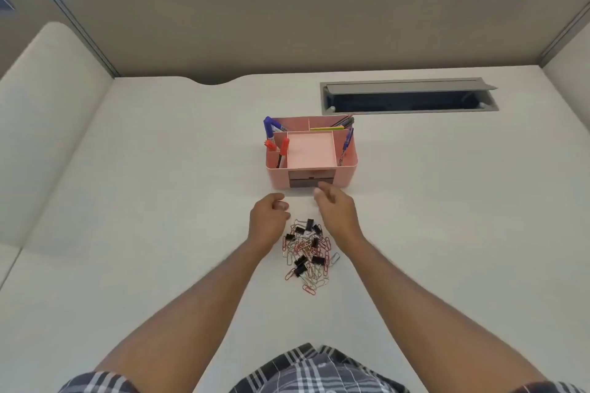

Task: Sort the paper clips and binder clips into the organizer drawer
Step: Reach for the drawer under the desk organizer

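Observation:
A pink desk organizer [346, 169] stands mid-desk with two small drawers [311, 178] in its front, both pushed in. A mixed pile of paper clips [311, 274] and black binder clips [309, 224] lies on the desk in front of it, between my forearms. My left hand [267, 221] hovers just left of the pile's far end, fingers curled, nothing visible in it. My right hand [335, 206] reaches toward the lower drawer, fingertips close to its front, fingers bent and apart, holding nothing.
Pens and markers [270, 129] stand in the organizer's side and back compartments; its central tray [311, 150] is bare. An open cable hatch [408, 99] is set in the desk behind it on the right. Beige partition walls [287, 29] enclose the desk.

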Available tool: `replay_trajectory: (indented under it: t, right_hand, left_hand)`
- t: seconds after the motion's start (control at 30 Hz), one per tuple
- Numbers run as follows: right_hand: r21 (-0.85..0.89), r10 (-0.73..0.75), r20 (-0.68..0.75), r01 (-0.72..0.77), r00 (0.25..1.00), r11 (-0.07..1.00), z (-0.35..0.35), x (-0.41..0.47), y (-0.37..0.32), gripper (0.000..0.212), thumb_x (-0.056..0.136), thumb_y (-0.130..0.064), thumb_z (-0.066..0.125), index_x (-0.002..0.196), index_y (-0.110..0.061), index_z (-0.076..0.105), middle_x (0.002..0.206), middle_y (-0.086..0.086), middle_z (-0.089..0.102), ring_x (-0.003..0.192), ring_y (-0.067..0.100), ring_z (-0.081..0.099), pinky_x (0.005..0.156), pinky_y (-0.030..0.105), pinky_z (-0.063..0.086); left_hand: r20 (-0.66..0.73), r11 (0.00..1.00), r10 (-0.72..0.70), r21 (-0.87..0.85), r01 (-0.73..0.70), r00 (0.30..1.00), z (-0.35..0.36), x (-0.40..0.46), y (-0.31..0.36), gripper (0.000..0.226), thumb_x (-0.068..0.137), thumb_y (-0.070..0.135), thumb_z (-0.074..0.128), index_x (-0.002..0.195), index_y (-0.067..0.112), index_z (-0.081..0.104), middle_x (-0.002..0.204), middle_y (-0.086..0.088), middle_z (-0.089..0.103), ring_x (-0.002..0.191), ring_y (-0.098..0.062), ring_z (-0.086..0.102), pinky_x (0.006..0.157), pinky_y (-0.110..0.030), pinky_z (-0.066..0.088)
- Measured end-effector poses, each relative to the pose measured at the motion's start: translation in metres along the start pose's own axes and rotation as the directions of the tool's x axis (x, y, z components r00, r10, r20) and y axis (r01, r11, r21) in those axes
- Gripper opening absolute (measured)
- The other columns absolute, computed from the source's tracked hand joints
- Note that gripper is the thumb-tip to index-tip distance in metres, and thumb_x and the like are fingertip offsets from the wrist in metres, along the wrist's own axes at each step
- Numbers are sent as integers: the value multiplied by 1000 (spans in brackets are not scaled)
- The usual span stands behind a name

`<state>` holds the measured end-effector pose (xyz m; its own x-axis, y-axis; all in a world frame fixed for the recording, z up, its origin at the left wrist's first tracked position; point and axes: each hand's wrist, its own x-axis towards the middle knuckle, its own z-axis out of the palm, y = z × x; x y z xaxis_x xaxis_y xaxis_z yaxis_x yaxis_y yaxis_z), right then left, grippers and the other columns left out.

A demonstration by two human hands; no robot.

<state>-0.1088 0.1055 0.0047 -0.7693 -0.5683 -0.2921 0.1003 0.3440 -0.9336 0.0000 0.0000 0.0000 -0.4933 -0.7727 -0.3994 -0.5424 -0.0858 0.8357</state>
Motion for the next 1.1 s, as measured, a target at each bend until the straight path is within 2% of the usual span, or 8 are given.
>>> replay_trajectory:
  t: [0.13,0.23,0.3,0.4,0.5,0.7,0.87,1.1]
  right_hand:
    - [433,237,81,-249,968,866,15,11,-13,20,95,-22,60,112,-13,63,115,5,65,100,16,64,79,33,58]
    - [698,331,192,-365,924,616,25,13,-16,10,94,-8,58,102,-12,59,104,7,65,93,19,63,74,36,56]
    - [793,345,262,-404,902,456,29,12,-18,16,92,-2,55,104,-13,57,103,6,66,93,20,63,76,37,54]
    - [833,323,308,-418,895,363,32,10,-21,18,91,1,52,102,-12,55,101,5,68,91,20,63,76,36,53]
    - [842,306,319,-416,897,342,31,9,-20,19,90,1,51,103,-12,57,98,5,68,85,19,64,78,34,52]
    - [845,285,344,-428,895,322,24,-9,-11,36,89,1,53,122,-11,55,91,7,68,78,19,65,74,32,54]
    - [839,303,360,-448,882,308,20,-23,-4,41,89,1,53,127,-12,53,89,9,70,77,19,67,69,31,56]
    - [817,315,368,-466,875,340,19,-31,-5,41,88,0,54,128,-10,55,92,10,69,80,20,65,72,32,53]
  left_hand:
    - [12,982,-119,-147,120,993,0,4,3,28,93,8,51,119,11,62,102,-6,69,84,-18,67,86,-39,56]
    - [28,958,-163,-233,165,986,0,8,5,27,90,8,57,117,11,63,100,-9,69,86,-19,66,92,-40,54]
    - [28,942,-188,-276,188,982,0,10,5,25,90,9,59,114,11,64,102,-10,70,88,-20,65,92,-39,54]
    - [46,918,-212,-334,216,976,1,13,8,16,93,18,57,106,13,66,104,-10,72,93,-22,67,85,-35,54]
    - [65,885,-219,-408,226,974,3,15,11,19,96,25,54,103,12,67,102,-11,72,93,-21,68,79,-33,57]
    - [109,840,-166,-504,198,980,7,16,20,36,94,41,59,115,12,65,108,-11,70,101,-23,69,87,-36,59]
    - [75,821,-180,-537,192,981,9,11,20,29,93,28,62,109,5,66,108,-21,69,103,-33,69,90,-41,58]
    - [13,847,-173,-509,155,985,9,4,18,23,94,27,61,99,6,70,94,-15,70,89,-24,69,86,-38,59]
